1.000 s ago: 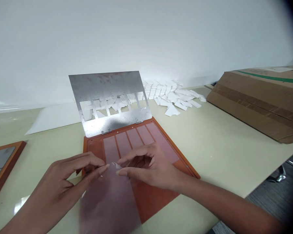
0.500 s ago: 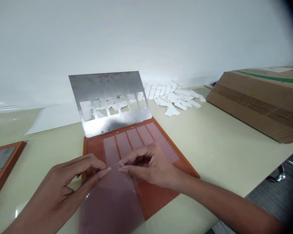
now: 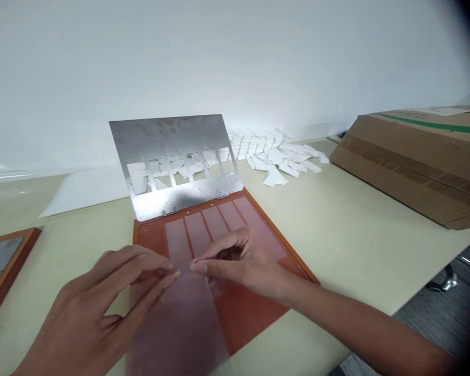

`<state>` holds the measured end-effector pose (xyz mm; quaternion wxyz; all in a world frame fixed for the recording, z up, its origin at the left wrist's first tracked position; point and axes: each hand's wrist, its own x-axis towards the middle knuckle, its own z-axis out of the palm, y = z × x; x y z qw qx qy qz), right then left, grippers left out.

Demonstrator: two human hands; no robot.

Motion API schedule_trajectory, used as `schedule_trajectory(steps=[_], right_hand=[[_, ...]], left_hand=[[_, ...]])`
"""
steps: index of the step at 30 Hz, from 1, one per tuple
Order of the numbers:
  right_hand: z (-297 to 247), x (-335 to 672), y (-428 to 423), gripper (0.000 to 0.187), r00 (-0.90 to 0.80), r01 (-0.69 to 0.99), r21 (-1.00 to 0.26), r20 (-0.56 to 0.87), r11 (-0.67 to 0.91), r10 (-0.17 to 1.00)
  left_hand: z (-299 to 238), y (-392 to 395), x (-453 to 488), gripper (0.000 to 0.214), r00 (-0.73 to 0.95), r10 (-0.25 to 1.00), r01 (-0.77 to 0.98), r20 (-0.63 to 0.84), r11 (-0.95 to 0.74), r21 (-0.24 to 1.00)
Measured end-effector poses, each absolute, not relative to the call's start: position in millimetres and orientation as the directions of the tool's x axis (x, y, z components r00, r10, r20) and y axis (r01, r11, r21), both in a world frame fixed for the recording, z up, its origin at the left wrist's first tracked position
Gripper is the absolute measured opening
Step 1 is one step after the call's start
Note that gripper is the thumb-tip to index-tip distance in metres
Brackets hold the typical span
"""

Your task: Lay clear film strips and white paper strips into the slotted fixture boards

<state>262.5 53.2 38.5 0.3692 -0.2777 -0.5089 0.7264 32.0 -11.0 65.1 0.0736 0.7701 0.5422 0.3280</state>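
Observation:
A translucent pinkish film sheet hangs down from my fingertips, lying over the front of an orange-brown tray and the table edge. My left hand and my right hand meet at the film's top edge, both pinching it between finger and thumb. Just beyond them, several pink rectangular panels lie in the tray, partly hidden by my right hand. A perforated steel stencil plate stands raised on hinges at the tray's far edge.
Behind the plate lies a heap of white paper pieces. A large cardboard box lies at the right, and a white sheet at the left. A second orange tray with a grey sheet sits at the left edge of the pale table.
My left hand has lifted and blurred slightly, and my right fingers have tightened at the film's edge. The film and tray have barely moved.

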Motion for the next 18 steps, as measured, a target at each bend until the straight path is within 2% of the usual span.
schedule_trajectory(steps=[2,4,8,11,14,18], right_hand=[[39,262,53,0.022,-0.557,-0.243,-0.944,-0.050,-0.221,0.829],[38,261,53,0.022,-0.551,-0.241,-0.943,-0.062,-0.230,0.832],[35,258,51,0.024,-0.556,-0.245,-0.928,-0.103,-0.281,0.825],[33,255,47,0.026,-0.557,-0.260,-0.902,-0.151,-0.344,0.816],[35,251,42,0.026,-0.560,-0.288,-0.876,-0.174,-0.387,0.810],[40,249,37,0.028,-0.579,-0.349,-0.839,-0.157,-0.417,0.800]], left_hand=[[61,-14,32,0.008,0.247,0.774,0.849,0.583,-0.463,0.255],[54,-21,31,0.010,0.316,0.725,0.859,0.612,-0.492,0.139],[40,-29,33,0.021,0.441,0.675,0.780,0.592,-0.614,0.119],[40,-24,42,0.010,0.450,0.587,0.704,0.673,-0.697,0.138],[46,-17,51,0.004,0.406,0.593,0.688,0.695,-0.699,0.194],[51,-20,57,0.005,0.442,0.536,0.679,0.720,-0.724,0.122]])
